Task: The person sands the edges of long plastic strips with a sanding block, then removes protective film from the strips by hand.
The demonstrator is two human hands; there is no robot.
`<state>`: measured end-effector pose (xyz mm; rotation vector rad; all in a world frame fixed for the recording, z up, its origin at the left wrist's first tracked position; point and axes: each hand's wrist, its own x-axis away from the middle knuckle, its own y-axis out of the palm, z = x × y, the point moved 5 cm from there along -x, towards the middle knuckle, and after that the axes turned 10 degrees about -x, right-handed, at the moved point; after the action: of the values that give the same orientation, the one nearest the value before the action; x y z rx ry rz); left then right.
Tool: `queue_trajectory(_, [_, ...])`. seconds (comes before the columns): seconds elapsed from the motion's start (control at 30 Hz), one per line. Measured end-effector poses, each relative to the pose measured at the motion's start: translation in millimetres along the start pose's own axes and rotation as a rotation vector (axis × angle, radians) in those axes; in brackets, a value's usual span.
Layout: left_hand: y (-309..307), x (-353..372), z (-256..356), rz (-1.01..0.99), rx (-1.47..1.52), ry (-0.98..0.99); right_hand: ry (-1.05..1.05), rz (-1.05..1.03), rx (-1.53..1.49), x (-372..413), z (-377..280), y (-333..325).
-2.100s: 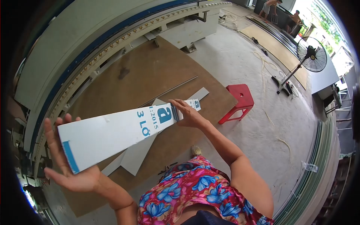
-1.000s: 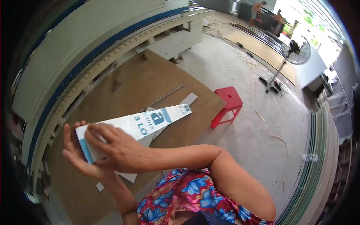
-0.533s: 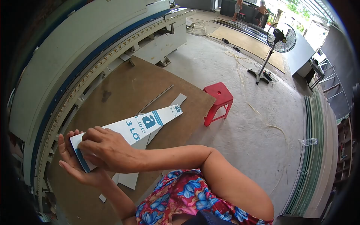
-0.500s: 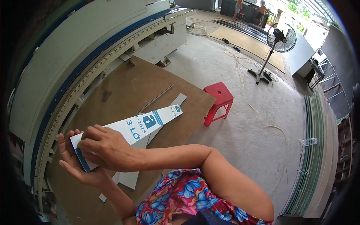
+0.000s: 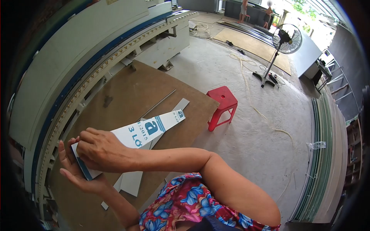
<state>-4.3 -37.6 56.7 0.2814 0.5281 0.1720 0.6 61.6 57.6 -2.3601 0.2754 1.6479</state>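
A long white profile with blue lettering (image 5: pixel 149 128) points away from me over the brown board (image 5: pixel 154 82). Its near end rests against the palm of my left hand (image 5: pixel 79 175), whose fingers and thumb reach out past that end. My right hand (image 5: pixel 101 151) is closed over the top of the same end, fingers curled down; its fingertips are hidden. Below the profile, flat grey-white strips (image 5: pixel 132 182) lie on the board, with a thin metal rod (image 5: pixel 158 103) beyond them.
A long machine with a blue stripe (image 5: pixel 104 57) runs along the left. The red stool (image 5: pixel 222 97) touches the board's right corner. Farther back are a standing fan (image 5: pixel 284 37), cable on the floor (image 5: pixel 262 112) and two people (image 5: pixel 267 15). Upright sheets (image 5: pixel 322 154) line the right.
My right hand has shifted slightly left and down over the profile's near end, covering more of it. The view has moved slightly; both hands stay at that end.
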Motion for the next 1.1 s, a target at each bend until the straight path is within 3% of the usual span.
queue_trajectory(0.17, [4.8, 0.4, 2.6, 0.009, -0.019, -0.004, -0.082, 0.02, -0.012, 1.6, -5.8, -4.6])
queue_trajectory(0.43, [8.3, 1.2, 2.5, -0.038, 0.023, 0.013, 0.136, 0.106, -0.085, 5.5, -13.5, -17.0])
queue_trajectory(0.6, [3.8, -7.7, -9.3, -0.128, 0.12, 0.112, 0.107, 0.08, -0.16, 2.7, -3.2, -18.9])
queue_trajectory(0.67, [-0.9, -15.2, -16.3, -0.272, 0.157, 0.204, 0.078, 0.049, -0.128, -0.7, -4.9, -21.8])
queue_trajectory(1.1, [1.0, -10.5, -10.6, -0.225, 0.163, 0.111, 0.096, -0.044, -0.162, 16.0, -3.1, -15.0])
